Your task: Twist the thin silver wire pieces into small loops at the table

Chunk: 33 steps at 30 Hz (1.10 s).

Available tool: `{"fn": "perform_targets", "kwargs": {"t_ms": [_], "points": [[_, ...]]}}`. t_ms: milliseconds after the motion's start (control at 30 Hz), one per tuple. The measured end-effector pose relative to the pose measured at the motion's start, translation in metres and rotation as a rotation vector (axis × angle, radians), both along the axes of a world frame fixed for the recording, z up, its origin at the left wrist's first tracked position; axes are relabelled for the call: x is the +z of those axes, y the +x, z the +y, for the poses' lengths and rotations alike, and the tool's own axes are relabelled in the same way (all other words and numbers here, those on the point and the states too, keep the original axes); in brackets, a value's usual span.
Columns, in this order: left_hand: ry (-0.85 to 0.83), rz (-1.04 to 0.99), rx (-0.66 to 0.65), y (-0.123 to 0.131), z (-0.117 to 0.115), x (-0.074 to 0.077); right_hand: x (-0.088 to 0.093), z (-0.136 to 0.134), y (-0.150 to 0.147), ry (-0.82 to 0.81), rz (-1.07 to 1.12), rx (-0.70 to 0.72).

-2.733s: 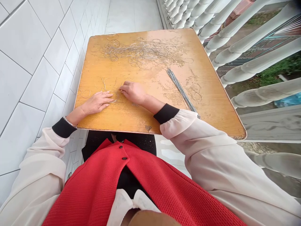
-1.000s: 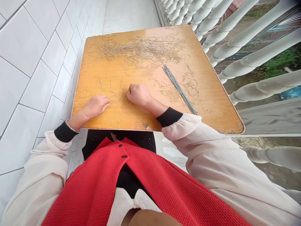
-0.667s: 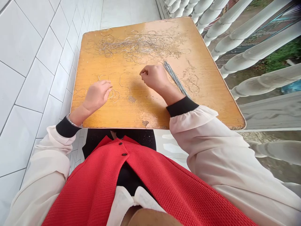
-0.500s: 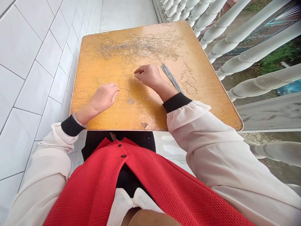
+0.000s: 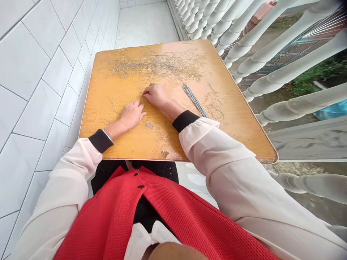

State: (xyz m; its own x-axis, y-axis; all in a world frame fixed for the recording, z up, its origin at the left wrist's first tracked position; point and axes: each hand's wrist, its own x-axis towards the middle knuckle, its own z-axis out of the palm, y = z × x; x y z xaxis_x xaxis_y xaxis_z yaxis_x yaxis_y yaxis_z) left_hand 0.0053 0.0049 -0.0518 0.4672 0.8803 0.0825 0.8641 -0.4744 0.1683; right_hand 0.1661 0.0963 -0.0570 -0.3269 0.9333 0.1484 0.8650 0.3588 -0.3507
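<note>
Spreading the left hand [image 5: 131, 115] beside thin wires [image 5: 114, 105], curling the right hand [image 5: 156, 96]; cannot tell whether holding any. Seemingly having a straight bundle [image 5: 193, 99] gathered right of the right hand, with a tangled pile [image 5: 151, 66] left loose beyond both.

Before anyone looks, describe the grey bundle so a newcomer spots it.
On the wooden table, find the right black cuff. Just beyond it, rightward, lies the grey bundle; unlike the looping wires farther back, its strands lie straight and close.
</note>
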Motion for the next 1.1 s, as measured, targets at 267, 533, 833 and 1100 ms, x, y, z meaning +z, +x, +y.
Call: {"fn": "perform_targets", "kwargs": {"t_ms": [267,533,833,1100], "points": [[-0.023,0.048,0.026,0.005,-0.004,0.006,0.006,-0.006,0.000,0.029,-0.130,0.119],[0.021,0.039,0.037,0.007,-0.001,-0.001,0.014,-0.009,0.003,0.041,-0.214,0.183],[0.035,-0.034,0.042,0.006,-0.003,-0.007,0.005,-0.002,0.015,0.012,0.009,0.093],[0.019,-0.023,0.068,0.005,-0.003,-0.003,0.005,0.000,0.009,0.010,-0.010,0.081]]}}
